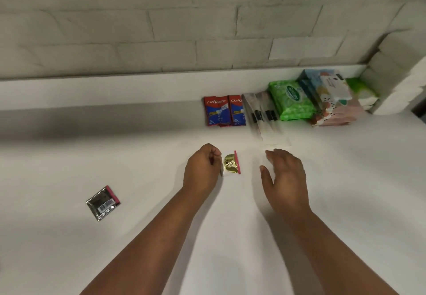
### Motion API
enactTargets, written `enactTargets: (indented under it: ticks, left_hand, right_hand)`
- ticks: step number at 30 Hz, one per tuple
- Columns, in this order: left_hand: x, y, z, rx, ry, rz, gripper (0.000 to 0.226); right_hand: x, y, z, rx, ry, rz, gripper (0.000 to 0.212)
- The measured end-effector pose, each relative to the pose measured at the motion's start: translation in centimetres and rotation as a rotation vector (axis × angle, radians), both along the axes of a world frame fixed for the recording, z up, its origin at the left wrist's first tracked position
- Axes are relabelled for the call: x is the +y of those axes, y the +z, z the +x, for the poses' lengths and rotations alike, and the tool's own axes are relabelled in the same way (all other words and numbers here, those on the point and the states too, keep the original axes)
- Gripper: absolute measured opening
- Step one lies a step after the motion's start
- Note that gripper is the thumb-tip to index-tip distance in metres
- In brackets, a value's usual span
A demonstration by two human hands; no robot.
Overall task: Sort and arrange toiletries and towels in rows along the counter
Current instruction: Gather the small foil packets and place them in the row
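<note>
My left hand [202,168] pinches the left edge of a small sachet [231,163] with a gold label and pink strip, at the middle of the white counter [69,156]. My right hand [284,175] hovers just right of it, fingers apart and holding nothing. A second sachet [103,203] lies face down, silver with a barcode, at the left. Along the back stand two red and blue Colgate packs [224,110], a bundle of white wrapped items [265,117], a green wipes pack [291,100] and a stack of floral tissue packs [332,96].
A pile of folded white towels [396,76] fills the back right corner, with a light green pack [362,89] in front of it. A white brick wall [161,29] and a raised ledge run behind the counter.
</note>
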State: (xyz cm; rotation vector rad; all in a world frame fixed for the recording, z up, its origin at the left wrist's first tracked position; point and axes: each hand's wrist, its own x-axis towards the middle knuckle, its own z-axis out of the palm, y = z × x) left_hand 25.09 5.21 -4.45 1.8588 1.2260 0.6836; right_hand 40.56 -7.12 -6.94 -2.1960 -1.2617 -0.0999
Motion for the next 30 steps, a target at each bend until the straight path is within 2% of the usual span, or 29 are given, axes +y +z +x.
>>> enactTargets:
  ticks: [2,5,9,17,30]
  left_hand:
    - [0.6,-0.4,0.9,0.030,-0.013,0.069,0.012]
    - [0.6,-1.4,1.1,0.067,-0.084,0.274,0.015]
    - [-0.4,-2.8,0.6,0.164,-0.206,0.525,0.021]
    - [2.4,-3.2,4.2,0.230,-0.185,0.524,0.020]
    - [5.0,-3.5,7.8,0.262,-0.172,0.535,0.023]
  right_hand:
    - [0.9,0.0,1.7,-0.003,-0.008,-0.053,0.041]
    - [2.5,-0.1,3.1,-0.029,0.032,-0.171,0.046]
    - [3.8,-0.5,3.9,-0.048,0.054,-0.202,0.050]
    - [5.0,-0.9,4.6,-0.016,0.035,-0.185,0.057]
    - [5.0,-1.2,4.7,-0.025,0.035,-0.195,0.047]
